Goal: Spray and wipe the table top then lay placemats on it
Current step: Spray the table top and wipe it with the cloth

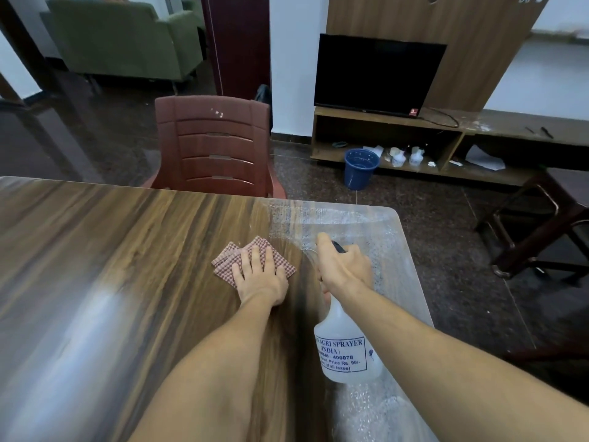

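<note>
A glossy wood-grain table top (111,250) fills the lower left of the view. My left hand (259,275) presses flat on a folded red-and-white checked cloth (255,247) near the table's middle. My right hand (344,266) grips the trigger head of a translucent white spray bottle (347,349) with a printed label, held tilted above the table's right side, nozzle pointing away from me. The table's right end (360,224) shows a wet, beaded film of spray. No placemats are in view.
A maroon plastic chair (213,145) stands at the table's far edge. Beyond it to the right are a blue bucket (360,167), a low wooden TV unit (414,148) with a television, and a dark wooden stool (541,224). A green sofa (124,36) sits far back left.
</note>
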